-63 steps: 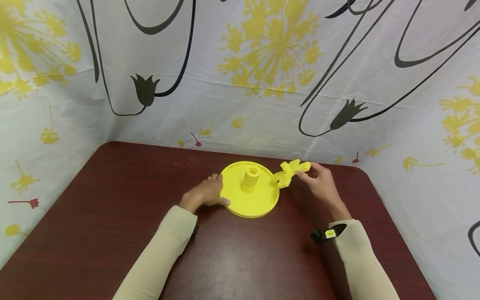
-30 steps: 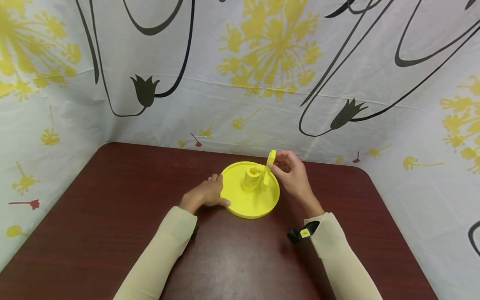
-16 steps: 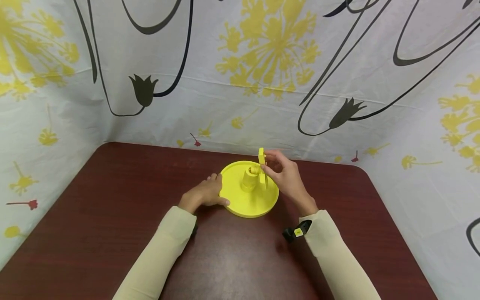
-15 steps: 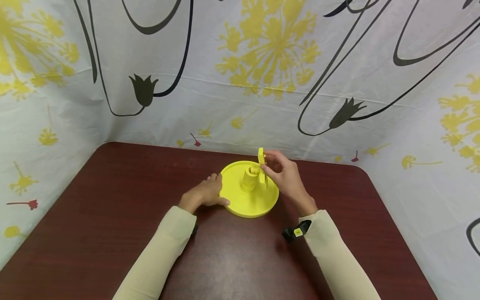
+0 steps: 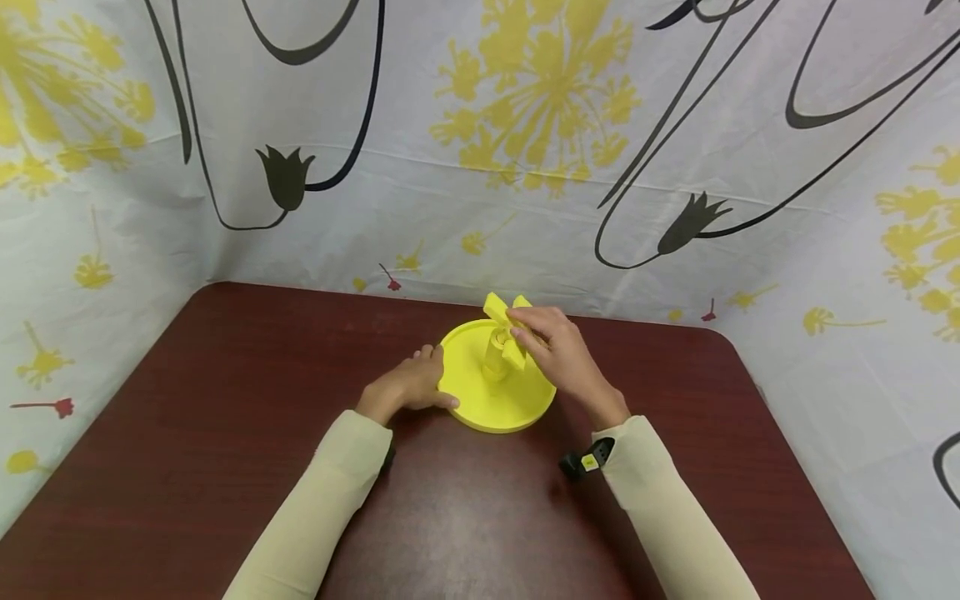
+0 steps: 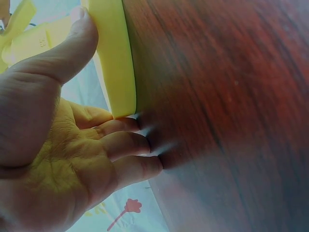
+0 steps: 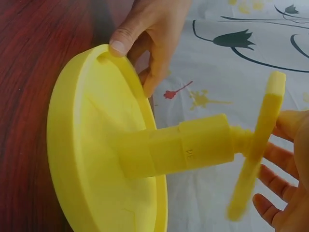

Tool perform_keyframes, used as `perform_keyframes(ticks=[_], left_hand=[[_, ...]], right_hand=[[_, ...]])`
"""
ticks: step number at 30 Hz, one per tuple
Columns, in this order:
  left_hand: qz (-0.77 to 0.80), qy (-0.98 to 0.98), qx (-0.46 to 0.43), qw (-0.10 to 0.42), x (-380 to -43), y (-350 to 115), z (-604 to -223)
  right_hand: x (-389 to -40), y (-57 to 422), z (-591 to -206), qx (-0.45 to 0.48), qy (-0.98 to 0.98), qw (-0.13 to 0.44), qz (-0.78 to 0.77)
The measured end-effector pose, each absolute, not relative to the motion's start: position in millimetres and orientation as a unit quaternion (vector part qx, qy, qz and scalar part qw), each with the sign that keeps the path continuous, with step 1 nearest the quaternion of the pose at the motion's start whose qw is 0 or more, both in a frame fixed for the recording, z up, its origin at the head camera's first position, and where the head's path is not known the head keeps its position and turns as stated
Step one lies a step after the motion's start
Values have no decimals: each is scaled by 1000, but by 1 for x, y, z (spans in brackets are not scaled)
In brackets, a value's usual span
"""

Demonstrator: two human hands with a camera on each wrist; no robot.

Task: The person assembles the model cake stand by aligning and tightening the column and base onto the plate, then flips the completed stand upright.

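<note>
Yellow star point(image 7: 258, 145) moved over post point(image 7: 193, 147), between the hands point(image 5: 408, 385) point(image 5: 568, 354)

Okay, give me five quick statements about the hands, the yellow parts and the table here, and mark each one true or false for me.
1. The right hand holds the yellow flower-shaped piece. True.
2. The left hand is raised well clear of the yellow round base. False: the left hand touches the rim of the yellow round base.
3. The yellow post stands up from the middle of the base. True.
4. The flower-shaped piece sits flush against the post. False: part of its stem shows between them in the right wrist view.
5. The tabletop is dark reddish brown. True.
</note>
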State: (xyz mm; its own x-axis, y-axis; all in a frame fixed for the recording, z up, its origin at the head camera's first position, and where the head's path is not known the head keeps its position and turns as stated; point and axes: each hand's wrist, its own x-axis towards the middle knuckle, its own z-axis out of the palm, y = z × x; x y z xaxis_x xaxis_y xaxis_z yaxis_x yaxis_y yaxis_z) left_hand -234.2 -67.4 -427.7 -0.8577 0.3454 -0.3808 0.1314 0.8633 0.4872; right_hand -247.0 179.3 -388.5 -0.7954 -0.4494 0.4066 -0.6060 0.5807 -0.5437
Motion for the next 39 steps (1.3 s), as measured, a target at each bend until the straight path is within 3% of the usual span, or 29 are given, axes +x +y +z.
perform_keyframes(ticks=[6, 22, 27, 31, 39], left_hand=[[222, 937, 131, 238, -236, -67, -429], [208, 939, 140, 234, -236, -67, -429], [212, 937, 144, 235, -235, -66, -431], [217, 936, 148, 235, -234, -66, -432], [215, 939, 145, 227, -234, -68, -429]], right_hand=[[-247, 177, -391, 315, -884, 88, 333], [-243, 168, -392, 327, -903, 94, 262], [-244, 174, -392, 321, -887, 117, 312], [-245, 186, -390, 265, -878, 134, 375], [-245, 204, -383, 180, -917, 51, 354]])
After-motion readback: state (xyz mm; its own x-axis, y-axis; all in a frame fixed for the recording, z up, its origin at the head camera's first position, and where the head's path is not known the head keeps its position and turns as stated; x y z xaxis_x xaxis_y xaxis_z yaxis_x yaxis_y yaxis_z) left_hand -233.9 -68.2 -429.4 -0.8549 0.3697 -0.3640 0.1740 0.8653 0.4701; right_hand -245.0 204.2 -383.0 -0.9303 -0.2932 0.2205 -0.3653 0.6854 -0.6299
